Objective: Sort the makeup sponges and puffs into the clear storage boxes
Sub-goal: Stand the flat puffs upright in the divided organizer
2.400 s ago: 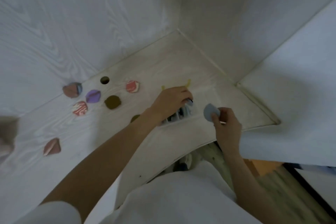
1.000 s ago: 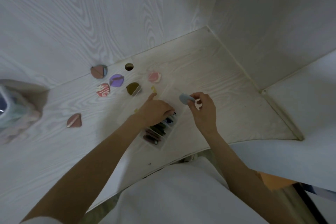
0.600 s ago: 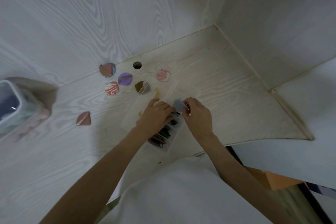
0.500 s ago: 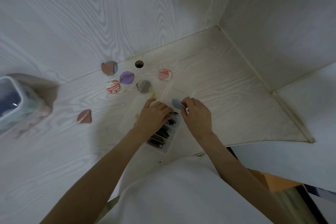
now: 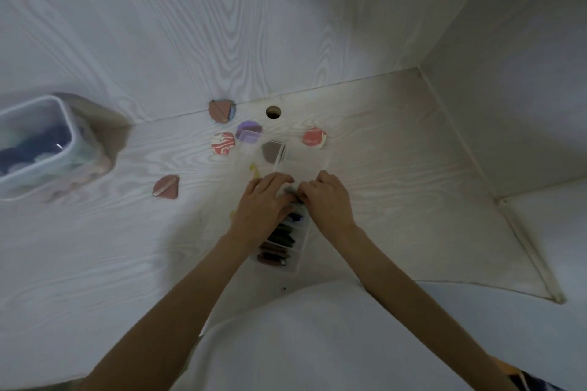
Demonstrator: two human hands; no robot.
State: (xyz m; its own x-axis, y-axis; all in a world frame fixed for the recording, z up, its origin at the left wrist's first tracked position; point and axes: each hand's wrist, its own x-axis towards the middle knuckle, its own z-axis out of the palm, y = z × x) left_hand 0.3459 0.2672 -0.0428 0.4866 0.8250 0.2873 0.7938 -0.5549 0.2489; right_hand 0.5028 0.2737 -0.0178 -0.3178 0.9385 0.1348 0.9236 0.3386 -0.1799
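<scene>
A narrow clear storage box (image 5: 293,259) lies on the white desk with several dark puffs standing on edge in it. My left hand (image 5: 263,205) rests on top of that row at the far end. My right hand (image 5: 327,198) pinches a grey-blue puff (image 5: 290,190) right beside the left fingers, over the box's far end. Loose puffs lie beyond: brown-and-blue (image 5: 221,110), purple (image 5: 248,132), red-white marbled (image 5: 223,143), grey-brown (image 5: 270,151), pink (image 5: 314,136) and a brownish-pink one (image 5: 166,187) to the left.
The box's clear lid (image 5: 309,162) lies open behind the hands, partly over the grey-brown puff. A larger clear tub (image 5: 68,124) holding blue puffs stands at the far left. A cable hole (image 5: 273,112) sits by the back wall. Walls close the back and right.
My right hand has brought the grey-blue puff in from the right and down to the box's far end, beside my left hand. My left hand has stayed on the row of puffs.
</scene>
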